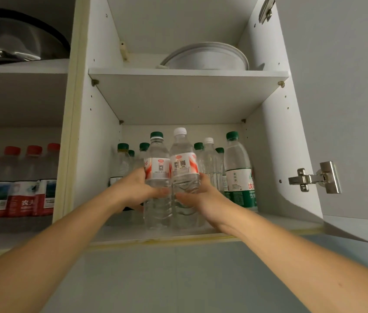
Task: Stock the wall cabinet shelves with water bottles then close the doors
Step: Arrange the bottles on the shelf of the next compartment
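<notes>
My left hand (133, 188) grips a clear water bottle with a green cap and a red-and-white label (157, 177). My right hand (203, 195) grips a second clear bottle with a white cap (184, 175). Both bottles stand side by side, touching, near the front of the lower shelf (257, 229) of the open wall cabinet. Behind them stand several more bottles, most with green caps (123, 146). A larger bottle with a green label (238, 175) stands at the right.
The cabinet door (347, 109) hangs open at the right, its metal hinge (314, 178) showing. A white pot (208, 57) sits on the upper shelf. The left compartment holds red-capped bottles (20, 184) below and a dark glass lid (20, 39) above.
</notes>
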The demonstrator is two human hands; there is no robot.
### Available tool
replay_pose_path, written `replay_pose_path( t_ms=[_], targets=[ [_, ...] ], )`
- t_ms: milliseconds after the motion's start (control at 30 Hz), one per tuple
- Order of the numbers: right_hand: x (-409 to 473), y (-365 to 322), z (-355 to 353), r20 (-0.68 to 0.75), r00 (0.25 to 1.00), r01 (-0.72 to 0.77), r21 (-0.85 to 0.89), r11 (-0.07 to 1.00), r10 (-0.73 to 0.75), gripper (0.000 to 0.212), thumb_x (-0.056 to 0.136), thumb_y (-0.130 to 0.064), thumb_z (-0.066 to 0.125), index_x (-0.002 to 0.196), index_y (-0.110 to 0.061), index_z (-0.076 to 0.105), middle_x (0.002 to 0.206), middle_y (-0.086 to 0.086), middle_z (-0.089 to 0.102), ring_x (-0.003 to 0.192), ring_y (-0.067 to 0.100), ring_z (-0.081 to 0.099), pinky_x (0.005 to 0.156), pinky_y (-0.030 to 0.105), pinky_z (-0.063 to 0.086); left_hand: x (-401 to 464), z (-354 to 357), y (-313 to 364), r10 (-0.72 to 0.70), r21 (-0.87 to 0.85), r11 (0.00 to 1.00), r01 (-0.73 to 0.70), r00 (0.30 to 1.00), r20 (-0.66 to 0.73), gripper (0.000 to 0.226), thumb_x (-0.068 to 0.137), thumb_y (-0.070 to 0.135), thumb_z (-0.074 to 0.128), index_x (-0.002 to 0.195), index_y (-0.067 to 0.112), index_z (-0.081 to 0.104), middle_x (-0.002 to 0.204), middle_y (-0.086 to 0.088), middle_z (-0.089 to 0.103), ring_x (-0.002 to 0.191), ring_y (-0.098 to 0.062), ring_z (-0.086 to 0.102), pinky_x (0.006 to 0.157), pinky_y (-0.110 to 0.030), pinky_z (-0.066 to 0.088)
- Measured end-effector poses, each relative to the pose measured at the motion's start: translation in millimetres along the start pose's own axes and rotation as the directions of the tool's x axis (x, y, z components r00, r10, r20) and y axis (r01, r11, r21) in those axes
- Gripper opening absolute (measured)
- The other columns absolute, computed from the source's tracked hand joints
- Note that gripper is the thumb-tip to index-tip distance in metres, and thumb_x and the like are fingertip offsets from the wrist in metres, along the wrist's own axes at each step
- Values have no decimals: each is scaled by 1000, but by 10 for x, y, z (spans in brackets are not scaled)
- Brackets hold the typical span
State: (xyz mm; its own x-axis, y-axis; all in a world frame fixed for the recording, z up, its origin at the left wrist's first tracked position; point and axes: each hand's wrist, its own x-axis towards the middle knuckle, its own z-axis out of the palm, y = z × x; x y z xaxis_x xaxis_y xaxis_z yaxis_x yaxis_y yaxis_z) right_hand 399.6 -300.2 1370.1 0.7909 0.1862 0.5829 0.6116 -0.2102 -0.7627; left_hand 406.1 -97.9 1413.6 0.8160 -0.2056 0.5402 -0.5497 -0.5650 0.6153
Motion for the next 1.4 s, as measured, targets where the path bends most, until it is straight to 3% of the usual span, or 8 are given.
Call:
replay_pose_path(
  t_ms=[167, 333, 467, 667, 933, 1067, 1200, 1400],
  targets=[
    [182, 60, 119, 80, 997, -14, -57, 998, 18, 86, 89, -22, 76, 152, -23, 18, 124, -10, 62, 108, -1, 61, 82, 16, 50, -12, -53, -139, 24, -64, 998, -26, 999, -34, 39, 80, 38, 84, 106, 48, 56, 106, 21, 68, 102, -6, 66, 72, -29, 54],
    [250, 96, 30, 87, 995, -41, -136, 990, 53, 88, 87, -20, 79, 151, -20, 19, 129, -6, 60, 107, 2, 60, 74, 14, 51, -23, 36, -197, 72, -116, 990, -73, 997, -16, 45, 82, 38, 82, 108, 56, 50, 107, 27, 62, 101, 6, 57, 92, -29, 48],
    [350, 66, 26, 120, 986, -105, -100, 990, 116, 78, 85, -5, 78, 143, -18, 28, 125, -4, 60, 100, 3, 61, 66, 13, 51, -3, 53, -175, 47, -183, 982, -44, 999, 16, 47, 85, 25, 80, 111, 51, 51, 120, 15, 66, 115, -9, 59, 106, -41, 47],
    [472, 45, 27, 176, 975, -128, -46, 991, 134, 69, 83, 9, 69, 143, -17, 47, 137, 6, 62, 130, 28, 55, 119, 49, 33, 9, 58, -195, 14, -252, 968, 0, 999, 52, 52, 89, 16, 76, 123, 44, 50, 121, 16, 64, 120, -11, 56, 108, -39, 41],
    [372, 61, 11, 210, 975, -64, -72, 995, 77, 55, 88, -9, 76, 127, -40, 51, 129, -7, 66, 116, 9, 61, 89, 26, 50, 3, 60, -228, 44, -224, 974, -35, 998, 37, 43, 90, 20, 75, 110, 49, 50, 115, 20, 64, 109, -1, 58, 105, -38, 43],
    [342, 63, 25, 194, 978, -50, -107, 993, 70, 54, 90, -17, 76, 135, -37, 53, 129, -6, 67, 122, 18, 62, 99, 41, 51, -5, 24, -225, 29, -194, 980, -35, 999, -32, 47, 88, 19, 77, 118, 45, 51, 120, 14, 67, 114, -10, 62, 104, -40, 49],
    [308, -38, 67, 331, 939, -60, -97, 993, 89, 47, 88, -24, 78, 97, -67, 63, 110, -23, 73, 112, 6, 65, 90, 34, 51, -99, -95, -249, 5, -162, 987, -17, 997, -77, 56, 86, 19, 79, 130, 39, 51, 123, 10, 67, 115, -14, 64, 106, -48, 50],
    [291, -106, 152, 326, 944, -31, -74, 997, 54, 71, 88, -19, 77, 146, -39, 41, 119, -20, 68, 106, -4, 64, 78, 19, 49, -276, -216, -260, -19, -140, 990, -3, 987, -157, 55, 87, 14, 78, 133, 33, 53, 119, 8, 69, 113, -16, 64, 101, -42, 51]
  ],
)
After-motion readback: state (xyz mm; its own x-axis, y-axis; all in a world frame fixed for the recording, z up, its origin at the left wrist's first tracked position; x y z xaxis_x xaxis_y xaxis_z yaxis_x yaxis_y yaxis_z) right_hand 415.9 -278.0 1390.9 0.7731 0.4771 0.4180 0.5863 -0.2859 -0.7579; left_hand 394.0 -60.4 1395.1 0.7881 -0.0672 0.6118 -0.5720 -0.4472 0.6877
